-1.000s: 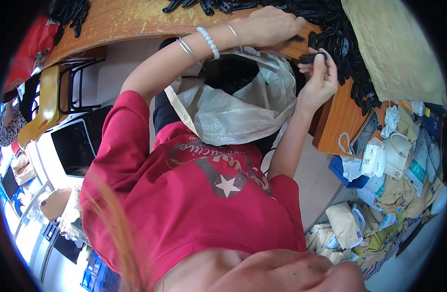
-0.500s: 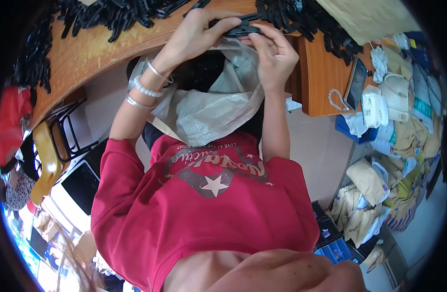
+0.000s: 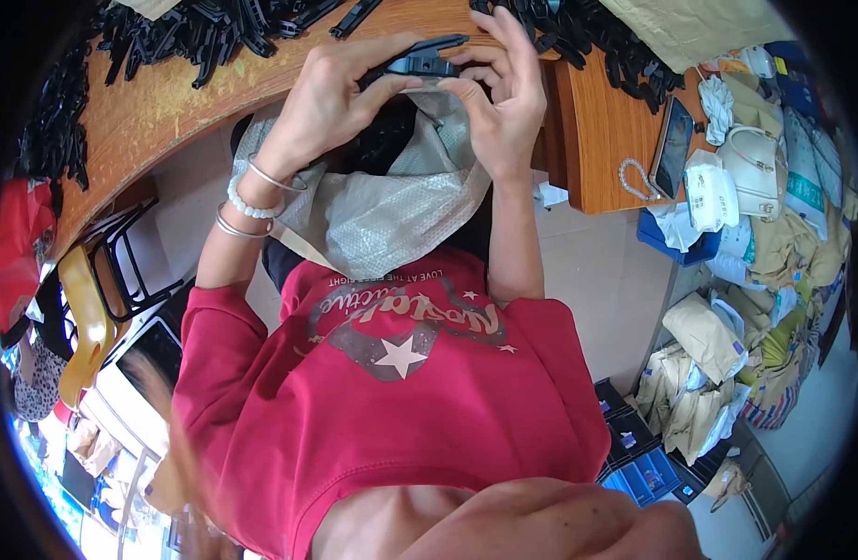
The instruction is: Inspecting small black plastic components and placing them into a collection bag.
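Note:
A long, narrow black plastic piece [image 3: 423, 65], clip-like in shape, is held up between my hands above the table's near edge. My left hand [image 3: 331, 98] grips its left side, the thumb below and the fingers behind it. At its right end, the thumb and a bent finger of my right hand [image 3: 504, 103] close in on it, while other fingers stick up. Across my lap, under both hands, lies an open whitish woven sack [image 3: 382, 219] with dark contents showing inside.
Heaps of similar black pieces [image 3: 210, 37] cover the back of the wooden table [image 3: 158, 117], with more at far right [image 3: 625, 70]. A phone [image 3: 673, 149] and a beaded bracelet [image 3: 637, 177] lie on the right-hand top. Beyond are a white handbag [image 3: 754, 173] and piled packages [image 3: 704, 341]. A yellow chair [image 3: 85, 317] stands left.
Both hands have shifted slightly left and down in the picture with the black piece, which is turned to show another side. The right hand's fingers have spread upward.

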{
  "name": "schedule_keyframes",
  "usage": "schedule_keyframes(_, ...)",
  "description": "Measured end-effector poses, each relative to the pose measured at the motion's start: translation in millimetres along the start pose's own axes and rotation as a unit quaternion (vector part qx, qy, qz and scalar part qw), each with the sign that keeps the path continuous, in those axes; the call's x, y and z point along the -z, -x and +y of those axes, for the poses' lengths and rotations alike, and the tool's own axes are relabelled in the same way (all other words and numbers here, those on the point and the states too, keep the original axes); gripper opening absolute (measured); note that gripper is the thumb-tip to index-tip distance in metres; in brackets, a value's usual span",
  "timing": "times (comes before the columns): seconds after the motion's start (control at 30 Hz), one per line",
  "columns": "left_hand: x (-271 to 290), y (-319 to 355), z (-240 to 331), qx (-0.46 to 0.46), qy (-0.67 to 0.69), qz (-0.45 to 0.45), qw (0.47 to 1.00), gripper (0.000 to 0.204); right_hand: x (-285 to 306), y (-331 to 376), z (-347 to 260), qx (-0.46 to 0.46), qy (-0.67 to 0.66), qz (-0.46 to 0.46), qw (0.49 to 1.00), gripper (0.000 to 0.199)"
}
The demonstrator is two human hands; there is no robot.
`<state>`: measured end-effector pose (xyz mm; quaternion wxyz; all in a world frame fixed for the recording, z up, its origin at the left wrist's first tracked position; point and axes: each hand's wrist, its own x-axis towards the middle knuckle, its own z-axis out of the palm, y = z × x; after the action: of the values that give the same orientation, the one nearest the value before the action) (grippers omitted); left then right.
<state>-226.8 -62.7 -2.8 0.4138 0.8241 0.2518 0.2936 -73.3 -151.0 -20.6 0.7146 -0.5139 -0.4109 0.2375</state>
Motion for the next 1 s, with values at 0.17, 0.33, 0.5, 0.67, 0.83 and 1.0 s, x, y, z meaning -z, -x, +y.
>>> schedule_keyframes(0.17, 2.4, 7.0, -3.4, -0.068, -0.03, 0.006, 0.997, 0.034, 9.0, 0.7, 7.6, 0.04, 0.122, -0.11, 0.985, 0.034)
schedule_keyframes(0.33, 1.3, 14.6, -1.6, -0.049, -0.009, -0.036, 0.998, 0.033, 17.6, -4.1, 6.4, -0.033, 0.144, -0.167, 0.975, 0.017)
schedule_keyframes(0.5, 3.1, 45.4, -40.9, 0.014, -0.083, -0.122, 0.989, 0.037, 43.0, -27.2, 31.3, 0.196, 0.381, 0.028, 0.903, 0.012)
schedule_keyframes(0.67, -2.3, 26.3, -43.3, -0.083, -0.121, -0.06, 0.987, 0.021, 56.5, -48.2, 51.9, 0.159, 0.497, 0.057, 0.851, 0.013)
schedule_keyframes(0.83, 4.8, -21.1, -45.2, -0.103, -0.252, 0.194, 0.942, 0.013, 29.4, -54.2, 67.3, 0.224, 0.463, 0.007, 0.858, 0.013)
schedule_keyframes(1.0, 6.6, -36.9, -50.8, -0.001, -0.315, 0.111, 0.943, 0.017, 25.7, -46.1, 61.4, 0.165, 0.366, 0.017, 0.916, 0.018)
